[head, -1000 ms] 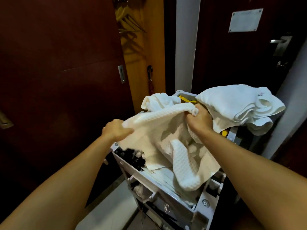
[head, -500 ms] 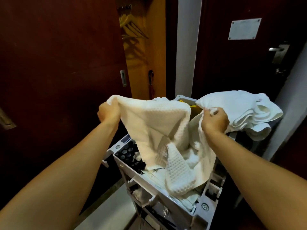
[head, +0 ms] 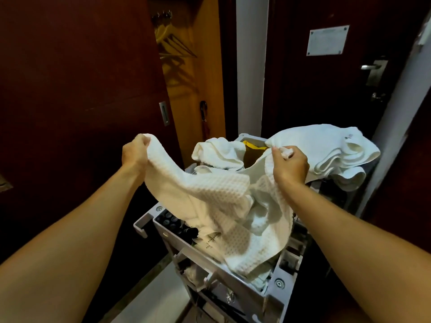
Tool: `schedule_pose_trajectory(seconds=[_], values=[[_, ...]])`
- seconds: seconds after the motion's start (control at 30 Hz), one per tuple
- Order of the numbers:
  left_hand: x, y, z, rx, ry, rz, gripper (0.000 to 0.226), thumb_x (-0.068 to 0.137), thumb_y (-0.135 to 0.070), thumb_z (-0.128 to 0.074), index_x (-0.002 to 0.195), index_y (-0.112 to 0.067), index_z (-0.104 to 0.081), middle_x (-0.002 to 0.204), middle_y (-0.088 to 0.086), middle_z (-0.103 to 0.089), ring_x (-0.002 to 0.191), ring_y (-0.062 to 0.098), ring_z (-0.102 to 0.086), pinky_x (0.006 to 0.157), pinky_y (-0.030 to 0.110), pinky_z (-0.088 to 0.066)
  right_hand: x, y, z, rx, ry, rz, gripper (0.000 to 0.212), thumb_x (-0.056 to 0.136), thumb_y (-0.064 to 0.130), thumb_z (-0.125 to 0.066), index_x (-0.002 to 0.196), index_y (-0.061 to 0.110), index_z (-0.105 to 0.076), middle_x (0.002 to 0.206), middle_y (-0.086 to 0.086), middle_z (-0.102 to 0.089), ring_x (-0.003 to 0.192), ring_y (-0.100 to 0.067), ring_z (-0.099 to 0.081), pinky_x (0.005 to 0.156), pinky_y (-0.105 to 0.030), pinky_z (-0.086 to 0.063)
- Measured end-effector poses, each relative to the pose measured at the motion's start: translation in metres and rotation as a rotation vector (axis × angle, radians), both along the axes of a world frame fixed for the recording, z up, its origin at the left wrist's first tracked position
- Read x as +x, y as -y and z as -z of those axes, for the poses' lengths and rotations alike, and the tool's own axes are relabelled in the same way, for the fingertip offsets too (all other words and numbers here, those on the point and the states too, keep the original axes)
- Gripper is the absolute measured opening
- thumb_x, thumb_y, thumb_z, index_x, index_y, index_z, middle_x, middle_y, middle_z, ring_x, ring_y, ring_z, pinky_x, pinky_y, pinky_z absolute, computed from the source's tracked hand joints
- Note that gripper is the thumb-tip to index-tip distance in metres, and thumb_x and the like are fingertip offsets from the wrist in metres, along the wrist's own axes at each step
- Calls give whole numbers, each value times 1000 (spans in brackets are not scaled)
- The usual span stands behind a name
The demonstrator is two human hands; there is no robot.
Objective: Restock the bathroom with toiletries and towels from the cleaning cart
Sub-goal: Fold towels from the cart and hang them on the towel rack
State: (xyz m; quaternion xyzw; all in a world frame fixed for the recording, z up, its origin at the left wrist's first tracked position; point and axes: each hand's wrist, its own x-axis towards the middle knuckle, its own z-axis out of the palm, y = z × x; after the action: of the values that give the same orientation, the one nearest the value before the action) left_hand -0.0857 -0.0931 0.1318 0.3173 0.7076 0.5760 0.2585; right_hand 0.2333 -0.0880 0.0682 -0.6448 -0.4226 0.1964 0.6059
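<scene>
A white waffle-weave towel point(head: 210, 197) is spread between both hands above the grey cleaning cart point(head: 235, 280). My left hand point(head: 135, 152) grips one corner, raised at the left. My right hand point(head: 289, 166) grips the opposite edge near the cart's back. The towel's middle sags and its lower end drapes onto the cart's top tray. Small dark bottles point(head: 175, 223) sit in the tray's left compartment, partly hidden by the towel.
A stack of folded white towels point(head: 326, 148) lies at the cart's back right, and a crumpled white cloth point(head: 219, 152) at its back left. Dark wooden doors stand left and behind. An open closet with hangers point(head: 172, 43) is beyond.
My hands have moved apart and stretched the towel wider. The left hand went further left, the right hand slightly right. The towel's middle now sags lower.
</scene>
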Motion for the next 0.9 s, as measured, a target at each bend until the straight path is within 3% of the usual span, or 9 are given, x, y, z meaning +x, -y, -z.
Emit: schedule_pose_trajectory(seconds=[0.07,0.2,0.3,0.37,0.5,0.6,0.7,0.8,0.9], values=[[-4,-1,-6,-8,3,-47,36,91,-28,-49,119,-11,-64,98,4,-65,91,24,-61,74,31,-47,-4,2,-3,14,3,-16,21,94,34,-64,97,13,-64,85,1,-61,78,-17,-54,56,-23,-35],[-10,1,-2,-136,-169,-332,41,99,-15,-44,138,-7,-48,136,21,-55,123,38,-54,101,44,-44,-6,5,-8,-1,32,80,16,98,36,-58,96,20,-57,88,2,-57,80,-19,-52,57,-24,-33],[-5,6,7,-186,-296,-356,53,96,-8,-52,145,-14,-33,137,23,-52,123,41,-52,95,48,-45,-5,6,-8,-19,-4,122,13,100,33,-55,98,20,-54,89,-1,-57,81,-21,-53,53,-20,-31],[-4,6,13,-201,-464,-317,50,92,-5,-56,135,-23,-39,136,19,-47,110,41,-56,80,44,-44,-5,7,-6,-35,-16,120,7,101,30,-53,97,23,-54,91,-5,-58,83,-24,-54,50,-19,-29],[24,10,17,-304,-897,-24,25,93,-29,-57,114,-22,-67,130,12,-37,101,38,-58,79,38,-42,-8,10,-3,-45,82,25,20,99,12,-48,93,26,-61,95,-5,-64,87,-25,-55,68,-26,-39],[79,15,26,-317,-1150,366,56,83,-73,-50,106,-27,-72,126,6,-40,106,29,-55,86,36,-51,-17,10,1,-52,80,-92,25,96,5,-49,94,19,-69,99,0,-66,100,-24,-58,78,-26,-44],[137,18,53,-424,-1441,649,94,61,-98,-41,113,-24,-69,129,6,-44,109,27,-51,82,36,-44,-22,12,2,-30,89,-125,16,95,11,-56,92,22,-68,89,10,-57,96,-17,-57,64,-13,-36],[150,17,91,-619,-1661,762,97,65,-92,-50,131,-21,-59,140,8,-41,127,33,-40,99,44,-33,-24,12,8,-52,406,-113,12,87,21,-68,97,25,-64,94,8,-57,89,-17,-52,66,-27,-37],[127,11,112,-638,-1702,752,66,90,-65,-50,137,-18,-54,144,8,-43,134,33,-36,111,44,-28,-29,10,18,-98,639,-89,26,86,21,-70,107,25,-55,96,5,-58,84,-20,-51,66,-31,-37]])
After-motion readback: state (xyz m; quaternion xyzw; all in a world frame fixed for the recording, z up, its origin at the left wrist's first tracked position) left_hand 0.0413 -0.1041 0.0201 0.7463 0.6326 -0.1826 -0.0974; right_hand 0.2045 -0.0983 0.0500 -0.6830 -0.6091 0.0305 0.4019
